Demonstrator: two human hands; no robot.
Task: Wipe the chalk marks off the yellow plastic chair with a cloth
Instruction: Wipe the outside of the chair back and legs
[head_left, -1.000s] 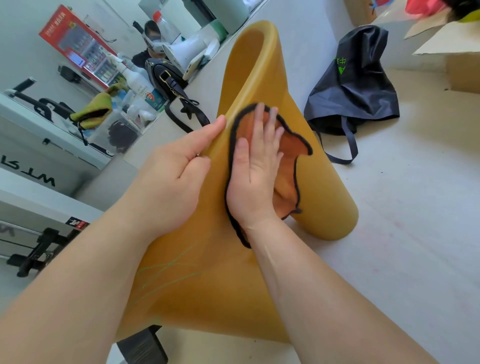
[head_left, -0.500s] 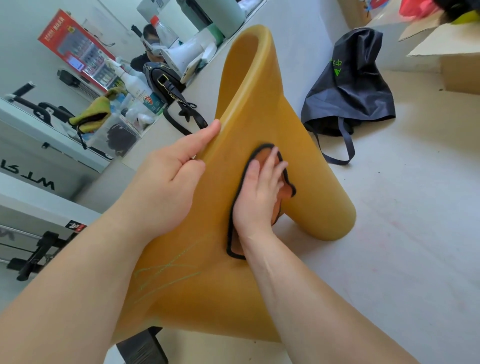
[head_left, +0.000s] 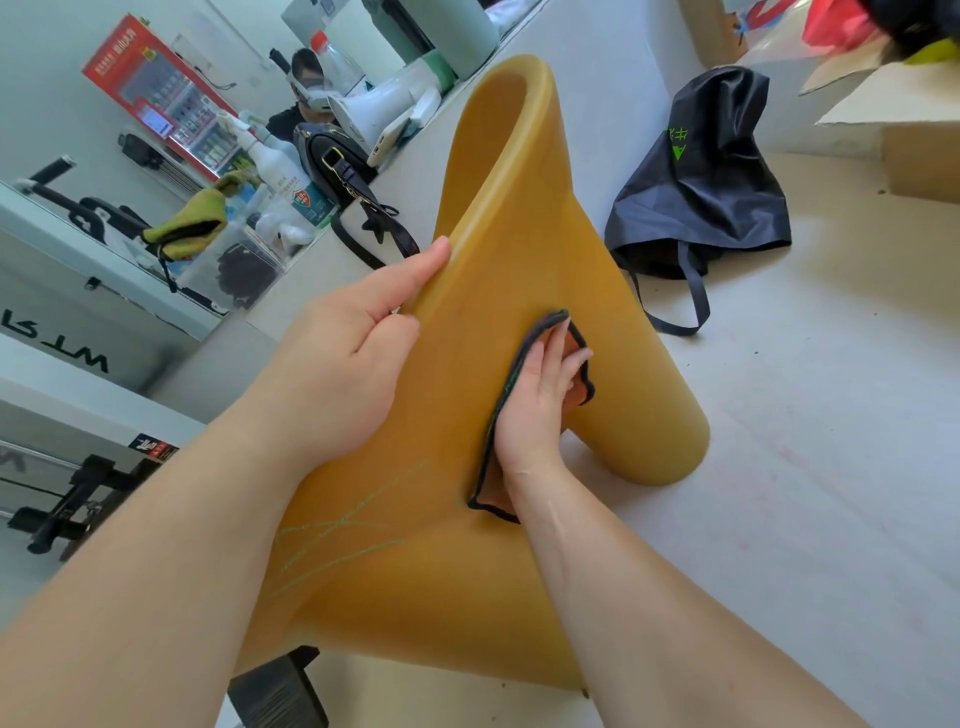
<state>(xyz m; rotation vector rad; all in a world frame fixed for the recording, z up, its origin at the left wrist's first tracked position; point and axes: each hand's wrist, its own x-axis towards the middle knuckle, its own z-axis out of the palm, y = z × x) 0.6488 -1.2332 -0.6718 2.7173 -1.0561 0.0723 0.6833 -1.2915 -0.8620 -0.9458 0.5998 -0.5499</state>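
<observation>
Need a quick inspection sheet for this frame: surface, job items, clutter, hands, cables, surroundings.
Surface: pale floor, bare around the chair, faint pink smudges.
Job's things: yellow chair lying tipped over; orange cloth, black-edged, pressed flat on it; greenish chalk marks remain below the cloth, unwiped.
Clutter: dark bag on the floor beyond the chair; black handbag, spray bottle and megaphone at upper left; cardboard box at upper right.
Grippers: left hand steadies the chair's edge; right hand palm down on the cloth.
Cables: nothing seen.
Surroundings: red vending machine and another person behind.
</observation>
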